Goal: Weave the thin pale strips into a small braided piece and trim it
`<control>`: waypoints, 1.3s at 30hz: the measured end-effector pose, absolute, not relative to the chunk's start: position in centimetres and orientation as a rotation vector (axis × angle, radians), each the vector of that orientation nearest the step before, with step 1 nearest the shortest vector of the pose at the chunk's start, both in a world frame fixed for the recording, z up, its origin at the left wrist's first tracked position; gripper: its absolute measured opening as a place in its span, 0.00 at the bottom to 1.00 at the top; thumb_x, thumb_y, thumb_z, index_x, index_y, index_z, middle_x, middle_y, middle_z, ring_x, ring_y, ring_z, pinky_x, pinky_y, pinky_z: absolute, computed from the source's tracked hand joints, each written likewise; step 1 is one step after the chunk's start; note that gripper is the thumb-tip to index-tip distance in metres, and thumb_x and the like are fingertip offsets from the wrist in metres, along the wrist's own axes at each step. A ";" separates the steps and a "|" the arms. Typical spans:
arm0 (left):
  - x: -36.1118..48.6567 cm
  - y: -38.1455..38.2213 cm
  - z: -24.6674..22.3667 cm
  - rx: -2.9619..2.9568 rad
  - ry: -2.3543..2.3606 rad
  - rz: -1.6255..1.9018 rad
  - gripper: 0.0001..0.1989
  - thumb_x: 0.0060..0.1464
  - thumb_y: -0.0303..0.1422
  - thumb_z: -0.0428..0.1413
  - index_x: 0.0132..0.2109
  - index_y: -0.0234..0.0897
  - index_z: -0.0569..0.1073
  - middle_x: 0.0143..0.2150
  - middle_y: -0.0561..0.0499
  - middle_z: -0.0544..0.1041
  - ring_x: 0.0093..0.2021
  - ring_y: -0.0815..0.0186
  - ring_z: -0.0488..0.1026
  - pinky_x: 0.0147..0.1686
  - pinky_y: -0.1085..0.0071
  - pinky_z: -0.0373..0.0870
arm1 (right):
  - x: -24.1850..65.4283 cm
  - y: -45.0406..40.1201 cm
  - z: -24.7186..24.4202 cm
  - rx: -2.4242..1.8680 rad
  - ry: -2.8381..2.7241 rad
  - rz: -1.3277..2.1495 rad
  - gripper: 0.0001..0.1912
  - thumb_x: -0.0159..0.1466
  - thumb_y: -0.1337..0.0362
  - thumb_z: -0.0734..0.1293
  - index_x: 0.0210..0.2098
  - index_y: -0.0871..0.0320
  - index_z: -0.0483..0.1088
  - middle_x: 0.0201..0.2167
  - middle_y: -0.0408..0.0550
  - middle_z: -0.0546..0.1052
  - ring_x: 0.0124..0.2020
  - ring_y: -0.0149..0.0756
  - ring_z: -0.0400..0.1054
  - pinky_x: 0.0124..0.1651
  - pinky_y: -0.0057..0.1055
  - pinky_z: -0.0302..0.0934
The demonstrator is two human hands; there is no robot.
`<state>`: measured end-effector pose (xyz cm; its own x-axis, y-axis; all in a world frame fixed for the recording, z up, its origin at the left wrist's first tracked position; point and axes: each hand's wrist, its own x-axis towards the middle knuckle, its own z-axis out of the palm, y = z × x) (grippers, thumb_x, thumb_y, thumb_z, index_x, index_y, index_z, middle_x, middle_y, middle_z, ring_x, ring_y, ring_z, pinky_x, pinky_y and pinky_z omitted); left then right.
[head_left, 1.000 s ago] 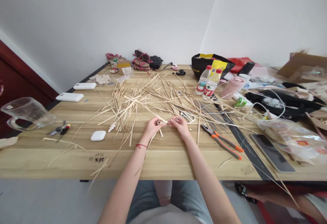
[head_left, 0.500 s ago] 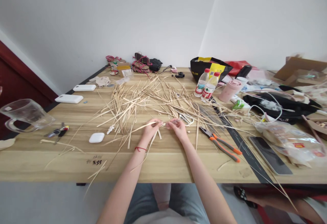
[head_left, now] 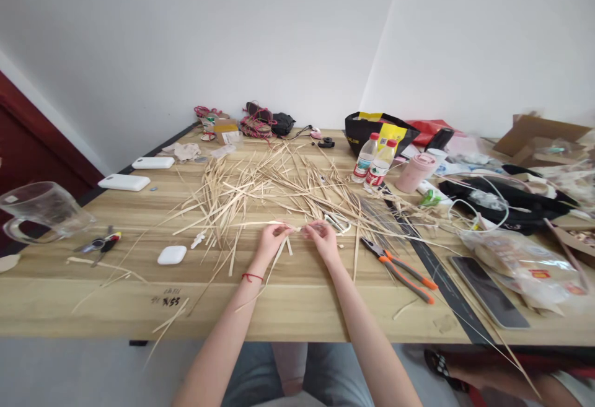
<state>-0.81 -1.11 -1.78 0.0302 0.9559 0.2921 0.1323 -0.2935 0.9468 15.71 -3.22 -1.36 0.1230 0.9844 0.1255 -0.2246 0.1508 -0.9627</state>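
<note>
My left hand (head_left: 273, 241) is closed in a pinch on pale, flat straw-like strips (head_left: 277, 259), whose ends trail down past the wrist and out to the left. Facing it, my right hand (head_left: 323, 238) pinches the other end of the same small piece, its fingertips a short gap from the left ones. What lies between the fingertips is small and light; its exact shape I cannot make out. Beyond both hands spreads a loose heap of such strips (head_left: 274, 178). Scissors (head_left: 338, 222) with pale handles lie just past my right hand, partly under strips.
Pliers (head_left: 400, 269) with orange-grey handles and a phone (head_left: 489, 291) lie to the right. Two bottles (head_left: 365, 158), a pink cup (head_left: 416, 172) and a black bag (head_left: 357, 134) stand behind. At left are a white case (head_left: 171, 255), keys (head_left: 100, 243) and a clear jug (head_left: 41, 212). Another person's foot (head_left: 439, 363) shows below.
The view has shifted slightly, so the table sits a little lower. Both hands keep their pinch in nearly the same place; the strip left of my left hand lies flatter.
</note>
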 end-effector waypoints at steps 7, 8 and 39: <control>-0.8 -1.5 -0.9 1.625 1.122 1.374 0.08 0.42 0.37 0.61 0.30 0.38 0.78 0.33 0.47 0.77 0.40 0.60 0.72 0.46 0.62 0.66 | 15.2 -3.5 -1.1 -0.988 -0.998 1.095 0.17 0.50 0.53 0.70 0.33 0.55 0.64 0.30 0.46 0.76 0.35 0.41 0.73 0.36 0.37 0.69; -0.8 -1.5 -0.9 1.631 1.117 1.371 0.08 0.42 0.37 0.61 0.30 0.38 0.77 0.33 0.47 0.77 0.40 0.60 0.72 0.47 0.61 0.65 | 15.1 -3.5 -1.1 -0.987 -0.998 1.093 0.17 0.50 0.53 0.70 0.33 0.55 0.64 0.29 0.46 0.76 0.35 0.41 0.73 0.36 0.37 0.69; -0.7 -2.1 -0.9 1.815 1.280 1.277 0.06 0.51 0.36 0.54 0.32 0.38 0.70 0.32 0.51 0.73 0.35 0.65 0.70 0.38 0.70 0.65 | 14.7 -3.3 -1.8 -0.947 -0.951 1.204 0.17 0.48 0.57 0.72 0.31 0.57 0.65 0.26 0.43 0.76 0.28 0.36 0.73 0.37 0.34 0.68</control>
<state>-0.74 -2.09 -0.90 0.0848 0.9231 0.3750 0.3773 -0.3781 0.8454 14.70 -3.34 -1.76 0.1094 0.9906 0.0821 -0.3094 0.1125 -0.9443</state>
